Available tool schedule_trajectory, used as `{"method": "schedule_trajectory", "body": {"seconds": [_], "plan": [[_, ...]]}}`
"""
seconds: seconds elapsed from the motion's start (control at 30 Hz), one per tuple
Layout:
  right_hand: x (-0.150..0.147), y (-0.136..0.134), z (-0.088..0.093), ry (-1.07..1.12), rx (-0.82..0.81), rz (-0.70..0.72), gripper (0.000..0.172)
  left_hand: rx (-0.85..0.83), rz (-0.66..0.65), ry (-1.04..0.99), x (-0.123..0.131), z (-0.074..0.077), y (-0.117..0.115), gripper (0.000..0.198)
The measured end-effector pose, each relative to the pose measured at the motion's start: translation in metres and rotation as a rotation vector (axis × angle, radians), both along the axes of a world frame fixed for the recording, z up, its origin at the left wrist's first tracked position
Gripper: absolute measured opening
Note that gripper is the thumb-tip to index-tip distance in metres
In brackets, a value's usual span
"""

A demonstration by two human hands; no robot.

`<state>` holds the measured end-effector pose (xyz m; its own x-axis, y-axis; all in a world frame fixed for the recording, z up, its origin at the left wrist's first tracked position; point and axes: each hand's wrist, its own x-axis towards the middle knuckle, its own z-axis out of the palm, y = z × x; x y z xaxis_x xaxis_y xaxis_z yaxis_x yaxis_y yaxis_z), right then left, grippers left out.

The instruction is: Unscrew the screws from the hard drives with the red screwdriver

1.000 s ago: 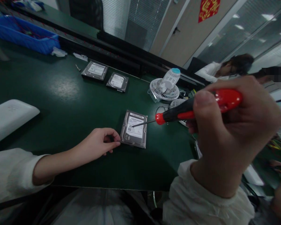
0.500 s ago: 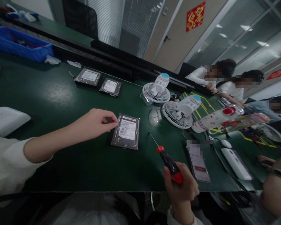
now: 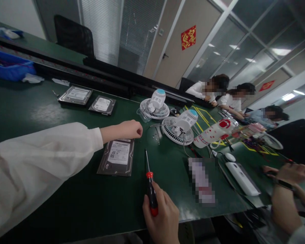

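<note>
My left hand [image 3: 132, 129] reaches over the far end of a hard drive [image 3: 119, 158] lying label up on the green table. Its fingers are curled closed, and anything pinched in them is hidden. A few small screws [image 3: 156, 137] lie just to the right of that hand. Near the front edge, my right hand [image 3: 164, 217] is wrapped round the handle of a red and black screwdriver [image 3: 150, 189]. The shaft points away from me, its tip in front of the left hand and to the right of the drive, apart from it.
Two more hard drives, one [image 3: 76, 95] beside another [image 3: 102, 104], lie further back. Two white fans [image 3: 156, 106] and a red and white bottle [image 3: 215, 132] stand to the right. A phone [image 3: 200, 181] lies nearby. A person's arm [image 3: 286, 200] is at far right.
My left hand has moved from the drive's left side across its far end, towards the screws. The screwdriver has turned to point more directly away. The camera view has swung right.
</note>
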<state>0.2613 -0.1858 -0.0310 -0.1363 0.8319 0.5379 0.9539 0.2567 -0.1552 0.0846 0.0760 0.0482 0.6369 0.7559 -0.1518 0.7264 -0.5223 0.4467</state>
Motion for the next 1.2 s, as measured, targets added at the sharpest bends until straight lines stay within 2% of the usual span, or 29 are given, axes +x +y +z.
{"method": "schedule_trajectory", "body": {"seconds": [0.2, 0.5, 0.7, 0.87, 1.03, 1.2], "plan": [[0.0, 0.001, 0.001, 0.039, -0.029, -0.001, 0.032, 0.005, -0.044, 0.068, 0.021, -0.001, 0.002, 0.022], [-0.002, 0.0, 0.002, 0.056, -0.06, -0.017, 0.031, 0.062, -0.087, 0.082, 0.031, -0.006, 0.007, 0.026], [-0.003, -0.002, 0.0, 0.053, -0.07, -0.036, 0.031, 0.161, -0.126, 0.098, 0.04, -0.007, 0.008, 0.026], [-0.002, -0.002, 0.001, 0.069, -0.097, -0.032, 0.032, 0.259, -0.184, 0.066, 0.058, -0.01, 0.008, 0.025], [-0.002, -0.003, 0.002, 0.08, -0.097, -0.034, 0.033, 0.358, -0.263, 0.036, 0.076, -0.016, 0.009, 0.022], [-0.002, -0.002, 0.0, 0.09, -0.108, -0.034, 0.033, 0.402, -0.288, 0.045, 0.081, -0.024, 0.014, 0.017]]}}
